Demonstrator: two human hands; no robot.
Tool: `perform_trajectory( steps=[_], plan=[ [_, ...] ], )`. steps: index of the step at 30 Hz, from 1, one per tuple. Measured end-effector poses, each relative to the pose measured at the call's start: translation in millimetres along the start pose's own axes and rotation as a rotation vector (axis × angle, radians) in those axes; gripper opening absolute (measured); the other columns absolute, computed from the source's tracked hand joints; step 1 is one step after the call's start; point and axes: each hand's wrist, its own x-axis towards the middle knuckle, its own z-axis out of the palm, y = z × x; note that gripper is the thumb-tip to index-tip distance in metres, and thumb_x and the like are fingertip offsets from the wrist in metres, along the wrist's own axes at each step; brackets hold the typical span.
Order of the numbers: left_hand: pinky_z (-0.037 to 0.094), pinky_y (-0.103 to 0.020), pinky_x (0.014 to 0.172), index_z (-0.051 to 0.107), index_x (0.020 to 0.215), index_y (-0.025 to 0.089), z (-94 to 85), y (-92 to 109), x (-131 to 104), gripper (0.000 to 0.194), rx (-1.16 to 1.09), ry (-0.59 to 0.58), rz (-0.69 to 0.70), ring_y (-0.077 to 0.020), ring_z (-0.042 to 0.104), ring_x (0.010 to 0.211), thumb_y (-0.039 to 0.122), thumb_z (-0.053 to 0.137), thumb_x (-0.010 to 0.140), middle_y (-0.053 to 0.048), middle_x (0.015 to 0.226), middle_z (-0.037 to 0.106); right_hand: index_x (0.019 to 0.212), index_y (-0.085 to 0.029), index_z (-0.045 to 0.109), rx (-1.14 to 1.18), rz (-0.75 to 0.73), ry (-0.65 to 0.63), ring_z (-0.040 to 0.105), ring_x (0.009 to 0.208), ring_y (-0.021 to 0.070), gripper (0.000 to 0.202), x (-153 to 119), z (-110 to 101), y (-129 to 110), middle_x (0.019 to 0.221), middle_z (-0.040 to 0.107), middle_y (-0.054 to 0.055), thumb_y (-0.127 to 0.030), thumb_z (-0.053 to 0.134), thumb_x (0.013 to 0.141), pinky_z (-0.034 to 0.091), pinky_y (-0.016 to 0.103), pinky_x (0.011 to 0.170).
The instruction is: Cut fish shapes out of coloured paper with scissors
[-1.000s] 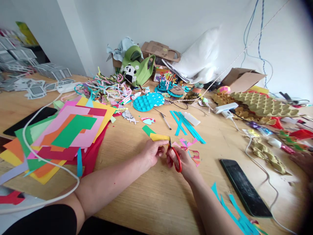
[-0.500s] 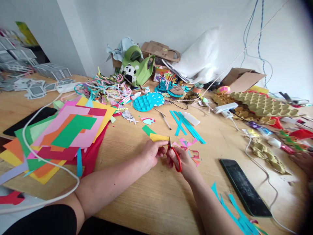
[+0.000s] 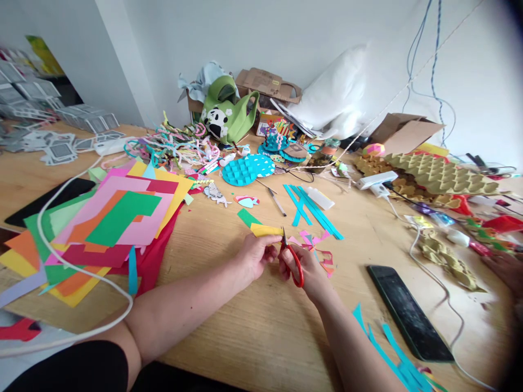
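Note:
My left hand [image 3: 255, 255] pinches a yellow paper strip [image 3: 263, 230] whose free part points away to the upper left. Red-handled scissors [image 3: 297, 268] sit in my right hand [image 3: 306, 269], with the fingers closed around the handles. The scissor blades rise beside the right end of the yellow strip, close to my left fingertips. A green paper piece [image 3: 247, 218] lies on the table just beyond the strip. Pink and orange paper scraps [image 3: 316, 242] are scattered to the right of my right hand.
Coloured paper sheets [image 3: 118, 218] are piled on the left, crossed by a white cable. Blue strips [image 3: 316, 209], a pen [image 3: 277, 201] and a white bottle [image 3: 320, 198] lie ahead. A black phone [image 3: 408, 313] is at the right. A person's hand [image 3: 504, 269] shows at the right edge.

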Motion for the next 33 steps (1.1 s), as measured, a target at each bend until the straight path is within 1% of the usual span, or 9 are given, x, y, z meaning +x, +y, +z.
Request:
perform_trajectory(
  steps=[3,9,15,22,33],
  plan=[
    [0.024,-0.022,0.040,0.063,0.066,0.013,0.6,0.5,-0.4,0.018,0.002,0.014,-0.003,-0.0058,0.045,0.040,0.016,0.077,0.056,0.001,0.057,0.060,0.061,-0.019,0.056,0.006,-0.004,-0.002,0.054,0.043,0.0129,0.051,0.1,-0.1,0.7,0.049,0.057,0.000,-0.065,0.066,0.078,0.039,0.023,0.042],
    [0.023,-0.022,0.040,0.062,0.065,0.013,1.0,1.8,-1.2,0.017,0.002,0.004,0.000,-0.0058,0.044,0.039,0.016,0.076,0.056,0.001,0.056,0.059,0.062,-0.018,0.056,0.010,0.015,0.004,0.055,0.044,0.0132,0.050,-1.1,0.3,-1.5,0.051,0.059,0.000,-0.065,0.067,0.077,0.040,0.024,0.042],
    [0.023,-0.022,0.040,0.063,0.066,0.013,1.2,1.9,-1.6,0.016,0.002,0.002,0.000,-0.0057,0.044,0.040,0.015,0.076,0.057,0.001,0.057,0.059,0.061,-0.019,0.056,-0.019,0.015,0.013,0.051,0.042,0.0121,0.050,-1.6,-0.6,-3.1,0.047,0.057,0.000,-0.065,0.065,0.078,0.037,0.023,0.042],
    [0.023,-0.022,0.040,0.063,0.067,0.013,-0.2,0.5,-0.2,0.018,0.000,0.007,-0.007,-0.0056,0.045,0.040,0.016,0.077,0.056,0.000,0.057,0.060,0.062,-0.020,0.054,-0.040,0.008,0.009,0.051,0.042,0.0133,0.051,-2.2,0.2,-3.1,0.048,0.058,0.000,-0.068,0.061,0.080,0.037,0.025,0.042],
    [0.024,-0.022,0.041,0.063,0.068,0.013,0.8,1.8,-2.4,0.017,0.005,0.002,0.000,-0.0060,0.046,0.040,0.016,0.076,0.059,0.001,0.057,0.059,0.062,-0.019,0.054,-0.024,0.011,0.005,0.051,0.042,0.0127,0.051,-2.3,0.1,-1.6,0.047,0.056,0.000,-0.066,0.064,0.079,0.037,0.024,0.042]
  ],
)
